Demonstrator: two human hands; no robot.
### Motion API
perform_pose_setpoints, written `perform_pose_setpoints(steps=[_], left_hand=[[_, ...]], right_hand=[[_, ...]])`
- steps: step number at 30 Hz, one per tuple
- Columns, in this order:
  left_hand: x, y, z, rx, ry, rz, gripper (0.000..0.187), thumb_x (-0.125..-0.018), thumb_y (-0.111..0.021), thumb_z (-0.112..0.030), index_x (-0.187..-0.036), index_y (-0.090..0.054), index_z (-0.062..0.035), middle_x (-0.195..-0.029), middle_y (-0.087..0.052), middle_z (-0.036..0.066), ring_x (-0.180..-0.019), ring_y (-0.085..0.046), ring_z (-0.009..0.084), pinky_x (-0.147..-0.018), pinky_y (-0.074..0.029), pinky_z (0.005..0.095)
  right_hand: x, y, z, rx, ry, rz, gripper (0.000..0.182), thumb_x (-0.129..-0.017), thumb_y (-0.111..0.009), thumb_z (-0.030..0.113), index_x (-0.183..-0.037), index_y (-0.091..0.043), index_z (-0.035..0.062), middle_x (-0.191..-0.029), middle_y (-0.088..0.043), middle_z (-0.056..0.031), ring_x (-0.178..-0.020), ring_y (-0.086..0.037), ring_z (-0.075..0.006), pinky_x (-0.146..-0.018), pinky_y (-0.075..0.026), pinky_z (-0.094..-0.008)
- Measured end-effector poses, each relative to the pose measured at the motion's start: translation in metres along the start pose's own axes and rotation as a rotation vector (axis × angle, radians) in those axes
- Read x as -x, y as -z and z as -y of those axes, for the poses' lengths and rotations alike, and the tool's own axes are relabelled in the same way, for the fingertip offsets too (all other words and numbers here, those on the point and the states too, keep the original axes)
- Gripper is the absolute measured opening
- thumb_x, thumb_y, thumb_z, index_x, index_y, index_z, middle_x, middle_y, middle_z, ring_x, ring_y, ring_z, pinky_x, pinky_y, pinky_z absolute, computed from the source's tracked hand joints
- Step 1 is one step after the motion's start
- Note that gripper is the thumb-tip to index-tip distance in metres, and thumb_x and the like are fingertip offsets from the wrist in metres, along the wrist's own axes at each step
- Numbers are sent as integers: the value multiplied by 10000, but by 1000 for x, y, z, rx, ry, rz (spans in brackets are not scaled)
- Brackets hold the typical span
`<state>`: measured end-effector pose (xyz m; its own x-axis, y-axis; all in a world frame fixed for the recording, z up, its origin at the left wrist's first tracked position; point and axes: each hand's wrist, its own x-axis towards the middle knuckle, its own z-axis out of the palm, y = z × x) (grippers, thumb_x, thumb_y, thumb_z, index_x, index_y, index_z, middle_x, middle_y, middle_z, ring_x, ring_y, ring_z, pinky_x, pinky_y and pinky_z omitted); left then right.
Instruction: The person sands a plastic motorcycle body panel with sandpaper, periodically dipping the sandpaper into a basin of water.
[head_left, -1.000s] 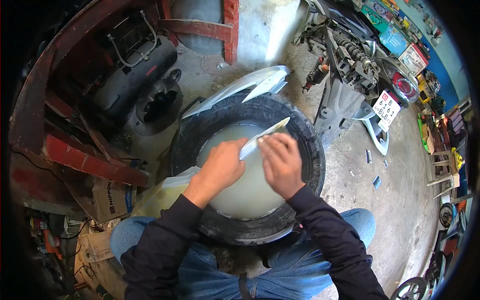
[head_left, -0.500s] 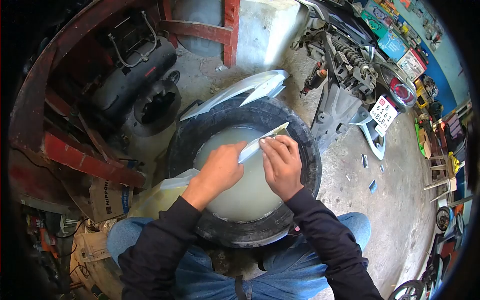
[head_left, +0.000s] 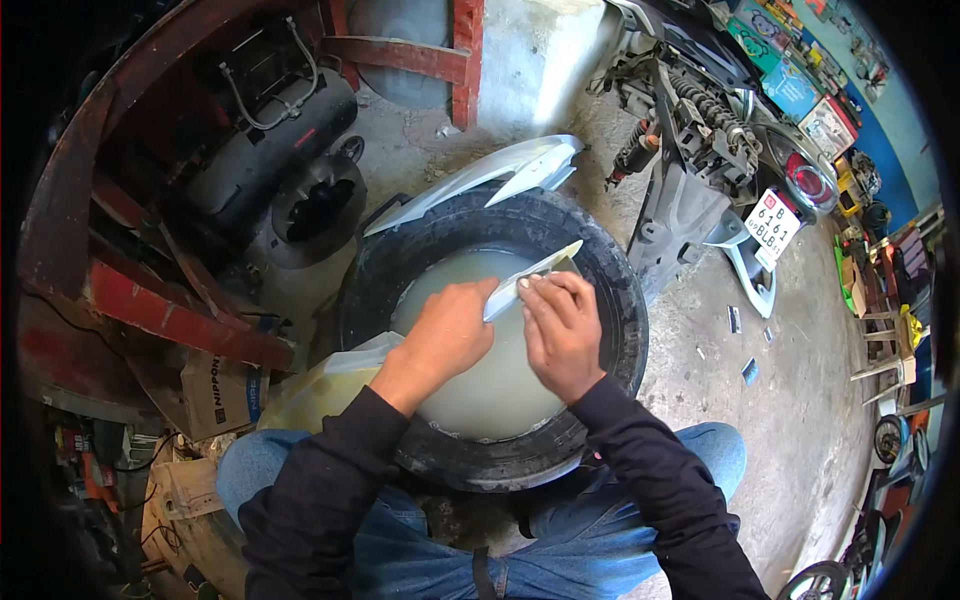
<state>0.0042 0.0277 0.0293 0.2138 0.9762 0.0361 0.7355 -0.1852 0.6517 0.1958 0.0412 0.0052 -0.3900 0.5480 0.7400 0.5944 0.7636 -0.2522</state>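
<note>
A narrow, pale motorcycle body panel (head_left: 512,291) slants between my hands above cloudy water (head_left: 482,375). The water fills a basin formed by a black tyre (head_left: 618,300). My left hand (head_left: 445,338) is closed on the panel's lower left end. My right hand (head_left: 560,330) pinches its middle, with fingertips on the upper face; whether anything thin lies under them cannot be made out. Beyond my hands, a white panel (head_left: 480,182) rests across the tyre's far rim. Another pale, yellowish panel (head_left: 325,390) lies beside the tyre, partly under my left forearm.
A black compressor tank (head_left: 270,150) stands at the upper left near a red frame (head_left: 180,315). A cardboard box (head_left: 218,395) sits left of the tyre. At the upper right is a partly stripped motorcycle (head_left: 690,190). Shelves and tools line the right side.
The view has shifted slightly. My right hand has moved a little left and down relative to the tyre; both hands keep hold of the panel.
</note>
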Motion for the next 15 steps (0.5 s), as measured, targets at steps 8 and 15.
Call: perform_pose_setpoints(steps=[8,15], left_hand=[[0,-3,-2,-21,-12,1,501,-807,-585,-8,-1304,-633,23,-1069,-695,322,-1004,-661,497,-899,-526,536],[-1,-8,5,-16,-24,5,486,-813,-578,-8,-1294,-626,47,-1069,-692,328,-1014,-654,504,-900,-524,543]], right_hand=[[3,1,8,-5,17,26,420,-751,-709,-21,-1171,-716,-16,-1172,-691,-130,-1114,-605,-332,-968,-524,-438],[7,-2,7,-26,7,34,366,-791,-719,-19,-1155,-741,7,-1161,-707,-132,-1134,-592,-341,-980,-507,-438]])
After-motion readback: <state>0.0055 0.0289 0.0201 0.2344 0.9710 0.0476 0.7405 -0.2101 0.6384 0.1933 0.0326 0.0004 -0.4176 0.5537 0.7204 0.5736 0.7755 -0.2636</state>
